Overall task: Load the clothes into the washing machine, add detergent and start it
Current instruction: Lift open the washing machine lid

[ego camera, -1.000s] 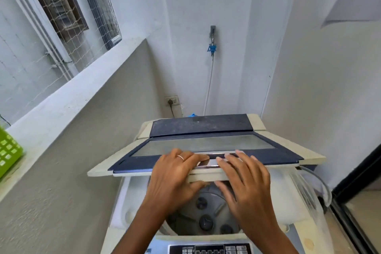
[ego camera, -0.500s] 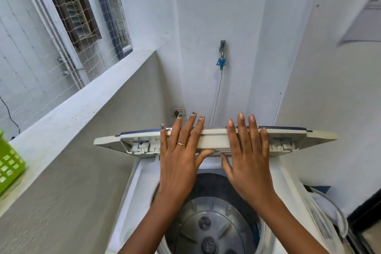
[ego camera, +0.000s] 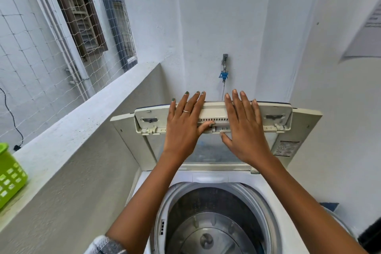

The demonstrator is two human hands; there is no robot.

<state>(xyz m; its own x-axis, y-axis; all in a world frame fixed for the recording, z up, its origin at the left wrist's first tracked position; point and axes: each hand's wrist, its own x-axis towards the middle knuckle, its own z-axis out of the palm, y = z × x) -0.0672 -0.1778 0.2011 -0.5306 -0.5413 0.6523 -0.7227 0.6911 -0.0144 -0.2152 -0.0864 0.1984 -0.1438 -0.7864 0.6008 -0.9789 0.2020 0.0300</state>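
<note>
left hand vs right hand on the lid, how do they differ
The left hand wears a thin ring; the right hand shows none. The left hand has dark green nail polish; the right hand's nails look bare. Both lie flat with straight fingers against the underside of the raised folding lid, pressing it back.

The washing machine (ego camera: 266, 181) and green basket (ego camera: 10, 175) are cut off by the frame's edges.

A: What colour is the lid (ego camera: 216, 112)?
B: Cream, with a navy edge on top. The drum (ego camera: 208, 231) is grey metal.
A: And at the side?
B: A lime-green basket (ego camera: 9, 175), and a blue tap fitting (ego camera: 223, 74) on the white wall (ego camera: 226, 16).
</note>
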